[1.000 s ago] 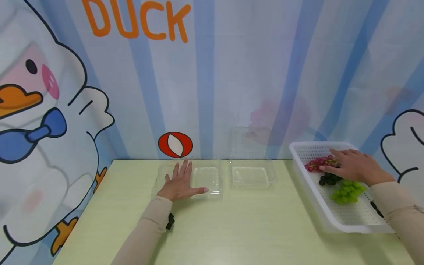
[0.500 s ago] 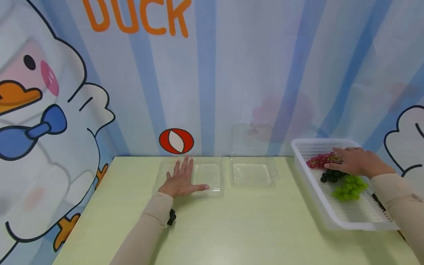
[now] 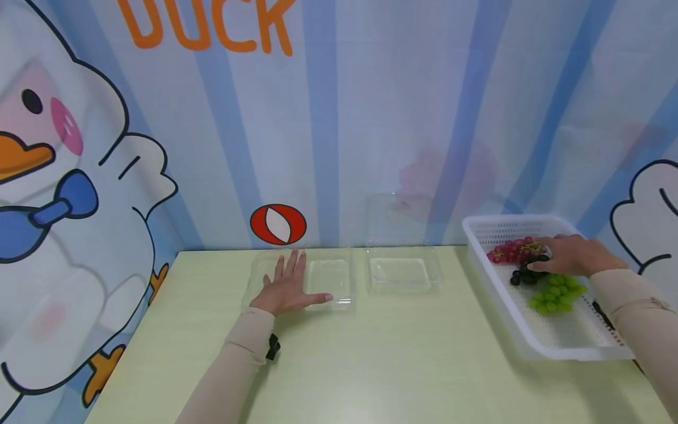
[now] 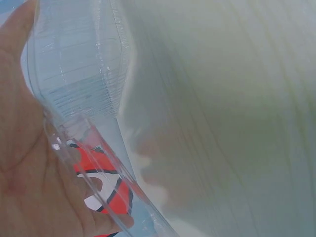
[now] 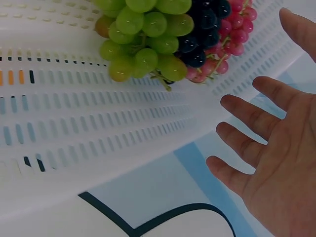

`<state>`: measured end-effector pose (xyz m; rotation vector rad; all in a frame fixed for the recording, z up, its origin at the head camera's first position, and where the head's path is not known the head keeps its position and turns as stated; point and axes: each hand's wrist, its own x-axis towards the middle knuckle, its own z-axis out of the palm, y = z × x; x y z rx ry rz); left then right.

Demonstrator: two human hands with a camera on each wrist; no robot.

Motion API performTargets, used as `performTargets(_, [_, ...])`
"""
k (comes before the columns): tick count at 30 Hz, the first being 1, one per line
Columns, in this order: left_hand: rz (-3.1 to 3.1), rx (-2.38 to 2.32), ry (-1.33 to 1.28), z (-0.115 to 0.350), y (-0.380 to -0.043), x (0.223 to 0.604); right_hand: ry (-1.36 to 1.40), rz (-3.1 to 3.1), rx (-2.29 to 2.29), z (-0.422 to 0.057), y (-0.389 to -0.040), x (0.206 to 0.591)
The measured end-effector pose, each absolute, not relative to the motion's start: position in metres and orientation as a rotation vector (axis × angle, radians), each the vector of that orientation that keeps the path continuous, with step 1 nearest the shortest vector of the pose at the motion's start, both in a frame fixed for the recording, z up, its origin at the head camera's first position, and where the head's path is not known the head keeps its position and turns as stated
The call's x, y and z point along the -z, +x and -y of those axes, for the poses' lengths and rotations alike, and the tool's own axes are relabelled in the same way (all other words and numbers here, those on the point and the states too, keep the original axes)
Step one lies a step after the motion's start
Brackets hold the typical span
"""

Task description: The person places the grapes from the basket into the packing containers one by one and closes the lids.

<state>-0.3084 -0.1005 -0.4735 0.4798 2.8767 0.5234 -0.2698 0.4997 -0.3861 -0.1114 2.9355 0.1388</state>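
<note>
My left hand (image 3: 286, 292) lies with fingers spread over a clear plastic clamshell box (image 3: 331, 278); the left wrist view shows its palm beside the clear wall (image 4: 69, 54). My right hand (image 3: 574, 254) reaches into a white perforated basket (image 3: 505, 318), its thumb over a bunch of black grapes (image 3: 521, 275). In the right wrist view its fingers (image 5: 242, 143) are spread and hold nothing. Red grapes (image 3: 505, 253) lie behind the black bunch, green grapes (image 3: 556, 297) in front. Some right fingertips are hidden in the head view.
A second clear clamshell box (image 3: 404, 274) stands at the table's back edge, its lid (image 3: 399, 218) raised against the printed curtain (image 3: 365, 118). The pale table (image 3: 381, 359) extends in front of both boxes. The basket stands at the right.
My right hand has drawn slightly back and down, its thumb now over the black grapes and its fingers bent lower. The left hand stays on the box. The head view has shifted slightly.
</note>
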Motion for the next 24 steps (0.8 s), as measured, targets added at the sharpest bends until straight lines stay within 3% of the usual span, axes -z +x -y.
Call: performTargets(24, [-2.862, -0.537, 0.457, 0.102, -0.310, 0.475, -0.011, -2.798, 0.078, -0.520, -0.283, 0.432])
